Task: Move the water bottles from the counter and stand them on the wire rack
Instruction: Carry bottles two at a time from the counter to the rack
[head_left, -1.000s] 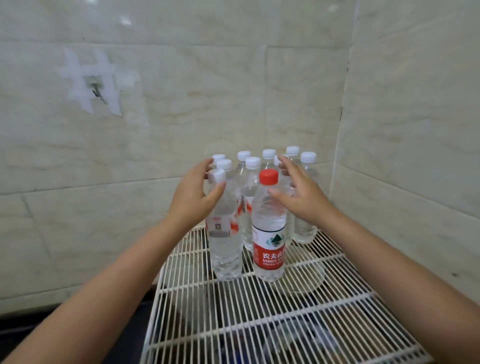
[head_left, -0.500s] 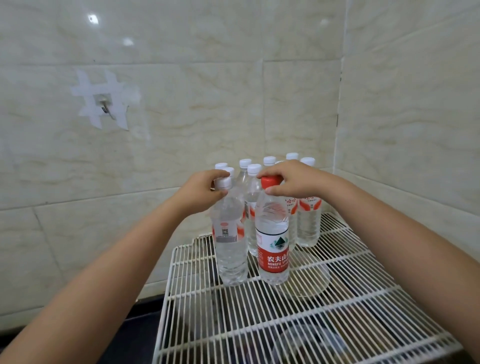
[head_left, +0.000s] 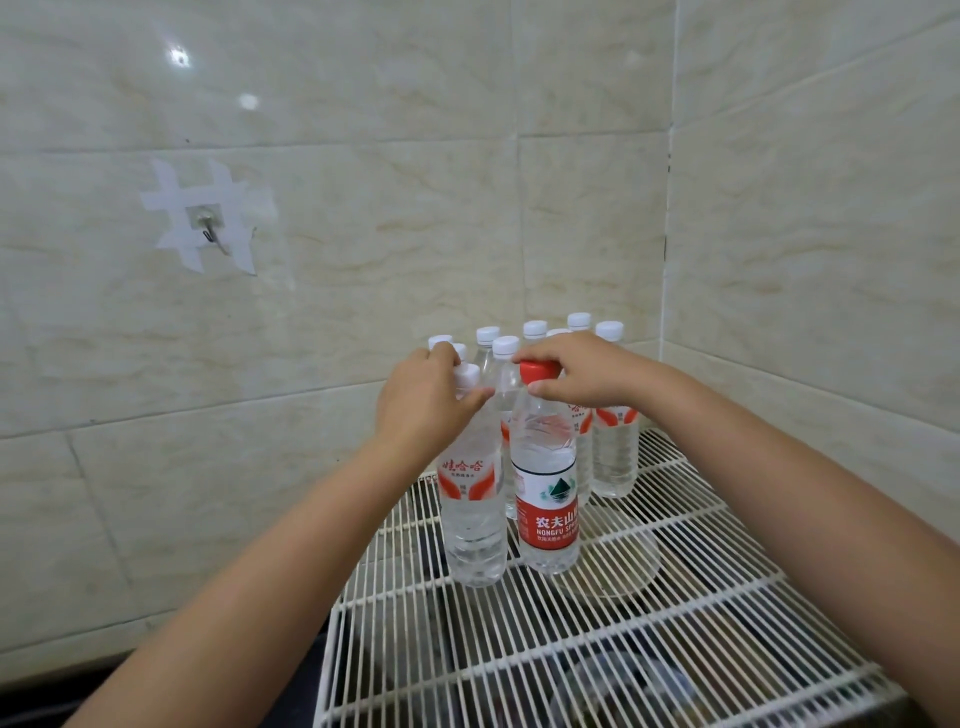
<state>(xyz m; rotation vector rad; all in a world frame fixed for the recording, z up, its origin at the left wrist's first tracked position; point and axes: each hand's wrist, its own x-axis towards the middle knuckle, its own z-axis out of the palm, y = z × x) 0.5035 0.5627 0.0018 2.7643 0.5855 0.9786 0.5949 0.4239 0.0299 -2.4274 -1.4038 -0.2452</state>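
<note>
Several clear water bottles stand upright on a white wire rack (head_left: 597, 639) in the tiled corner. At the front stand a white-capped bottle (head_left: 474, 514) and, to its right, a red-capped bottle (head_left: 548, 499) with a red label. My left hand (head_left: 423, 402) grips the white-capped bottle at its neck and cap. Over the red cap, my right hand (head_left: 584, 371) closes with fingers and thumb. Behind them the other white-capped bottles (head_left: 615, 447) are grouped near the corner, partly hidden by my hands.
Tiled walls close the rack in at the back and right. A small metal hook (head_left: 210, 234) with white tape strips is fixed to the left wall. Under the rack a clear round dish (head_left: 623, 566) and dark items show through the wires.
Both hands have closed down onto the two front bottles' tops from an open reach around them. The view has risen a little, and the bottles stay standing in place.
</note>
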